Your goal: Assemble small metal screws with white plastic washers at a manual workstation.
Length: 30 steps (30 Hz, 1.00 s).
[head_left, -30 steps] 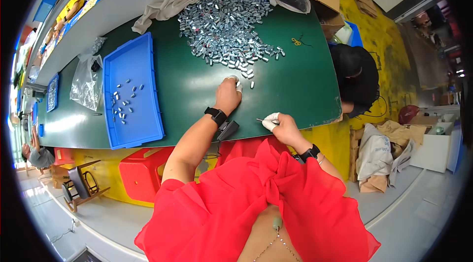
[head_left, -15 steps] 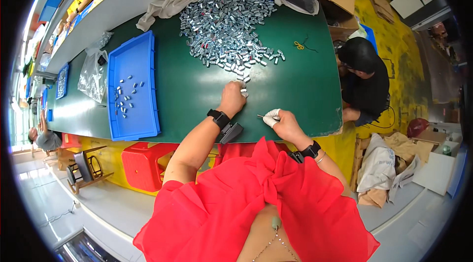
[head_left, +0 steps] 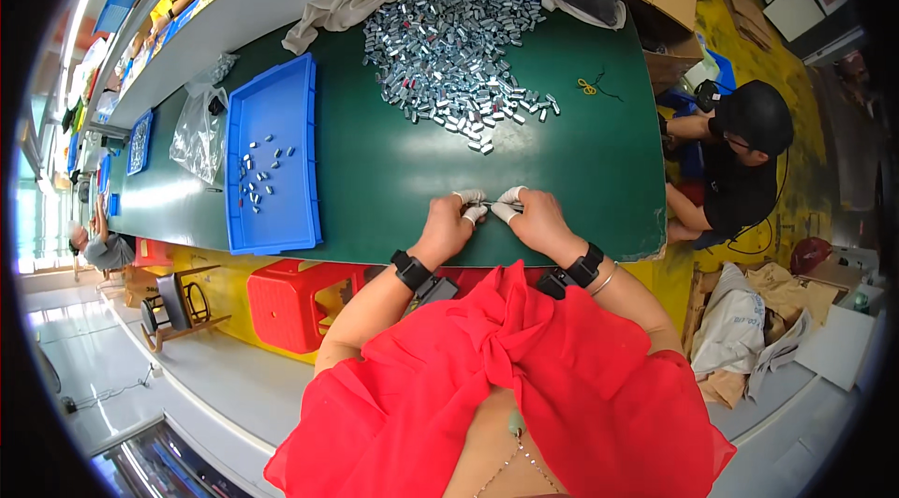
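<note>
Just in front of me, above the green table (head_left: 403, 208), my two hands meet fingertip to fingertip. My left hand (head_left: 448, 228) pinches a small silver metal piece, mostly hidden by white-covered fingertips. A thin metal rod (head_left: 491, 206) points out of my right hand (head_left: 541, 219) towards that piece; its thumb and finger, also covered in white, are closed on it. Whether the rod sits inside the piece is too small to tell. Beyond my hands spreads a big heap of short silver metal pieces (head_left: 449, 48), a few with red marks, its near tip ending in loose ones.
A blue tray (head_left: 314, 161) with several metal pieces stands to the left, beside a clear plastic bag (head_left: 197, 142). A yellow tie (head_left: 587, 87) lies right of the heap. A person in black (head_left: 744, 161) sits past the table's right end. A red stool (head_left: 286, 306) stands at the near side.
My left hand has drawn back from the heap's near tip and come beside my right hand. The rod now reaches my left fingertips. The person on the right has shifted, an arm now stretched out.
</note>
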Motion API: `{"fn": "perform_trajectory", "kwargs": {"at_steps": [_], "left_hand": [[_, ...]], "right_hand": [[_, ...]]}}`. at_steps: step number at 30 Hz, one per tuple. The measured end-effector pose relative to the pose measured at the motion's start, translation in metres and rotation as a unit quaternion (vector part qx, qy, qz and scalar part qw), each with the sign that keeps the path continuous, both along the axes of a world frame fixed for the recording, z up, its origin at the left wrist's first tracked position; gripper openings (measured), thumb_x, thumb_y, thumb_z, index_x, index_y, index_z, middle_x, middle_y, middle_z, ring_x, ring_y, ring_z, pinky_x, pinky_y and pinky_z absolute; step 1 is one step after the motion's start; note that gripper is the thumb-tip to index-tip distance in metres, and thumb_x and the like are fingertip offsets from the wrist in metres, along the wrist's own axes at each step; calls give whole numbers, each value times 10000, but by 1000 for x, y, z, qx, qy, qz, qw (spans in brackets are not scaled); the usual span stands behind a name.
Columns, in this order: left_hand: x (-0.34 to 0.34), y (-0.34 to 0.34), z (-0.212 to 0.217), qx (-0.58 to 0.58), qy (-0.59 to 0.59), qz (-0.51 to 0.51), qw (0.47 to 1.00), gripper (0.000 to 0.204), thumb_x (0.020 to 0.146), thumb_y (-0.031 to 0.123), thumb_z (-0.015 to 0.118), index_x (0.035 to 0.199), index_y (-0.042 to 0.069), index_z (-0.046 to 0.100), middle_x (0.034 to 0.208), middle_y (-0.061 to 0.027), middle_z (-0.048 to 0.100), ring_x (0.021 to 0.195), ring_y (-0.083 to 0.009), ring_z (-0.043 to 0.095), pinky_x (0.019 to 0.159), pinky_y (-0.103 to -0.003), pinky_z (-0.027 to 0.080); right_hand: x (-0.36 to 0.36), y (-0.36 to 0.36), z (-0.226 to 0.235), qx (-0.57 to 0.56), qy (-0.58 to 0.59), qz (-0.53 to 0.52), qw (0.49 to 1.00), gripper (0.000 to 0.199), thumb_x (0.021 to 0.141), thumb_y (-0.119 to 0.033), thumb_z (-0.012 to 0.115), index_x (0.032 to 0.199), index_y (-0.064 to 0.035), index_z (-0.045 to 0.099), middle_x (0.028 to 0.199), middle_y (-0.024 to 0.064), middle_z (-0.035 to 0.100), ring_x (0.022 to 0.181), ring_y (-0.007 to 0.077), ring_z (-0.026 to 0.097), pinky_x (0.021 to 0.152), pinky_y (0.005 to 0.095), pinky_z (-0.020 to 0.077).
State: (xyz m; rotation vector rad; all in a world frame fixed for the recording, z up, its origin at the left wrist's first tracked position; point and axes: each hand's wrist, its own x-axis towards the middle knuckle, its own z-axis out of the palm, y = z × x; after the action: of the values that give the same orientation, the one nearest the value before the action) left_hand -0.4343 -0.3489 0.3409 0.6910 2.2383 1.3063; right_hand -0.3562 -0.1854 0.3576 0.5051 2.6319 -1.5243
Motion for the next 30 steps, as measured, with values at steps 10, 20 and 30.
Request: {"fn": "perform_trajectory", "kwargs": {"at_steps": [10,20,30], "left_hand": [[-26,-80,7,33,158,-138,977,193,748,10,598,940,-7,609,885,-166,600,770,-366,568,680,-378,476],[-33,-91,24,54,225,-208,950,147,723,50,614,868,25,612,840,-120,595,757,-338,571,659,-386,474],[-16,-43,22,34,299,-188,935,117,706,56,619,816,55,577,733,-104,550,702,-307,544,638,-385,444]], "right_hand": [[-7,-95,12,-30,-31,-45,998,267,827,-264,558,763,-17,637,680,183,602,646,288,597,597,391,439],[6,-110,13,-38,-59,-86,994,278,844,-243,549,739,2,629,680,154,616,634,242,591,596,349,443],[8,-57,15,-65,-32,-32,997,272,843,-245,563,759,4,634,665,114,612,621,172,568,594,318,441]]}}
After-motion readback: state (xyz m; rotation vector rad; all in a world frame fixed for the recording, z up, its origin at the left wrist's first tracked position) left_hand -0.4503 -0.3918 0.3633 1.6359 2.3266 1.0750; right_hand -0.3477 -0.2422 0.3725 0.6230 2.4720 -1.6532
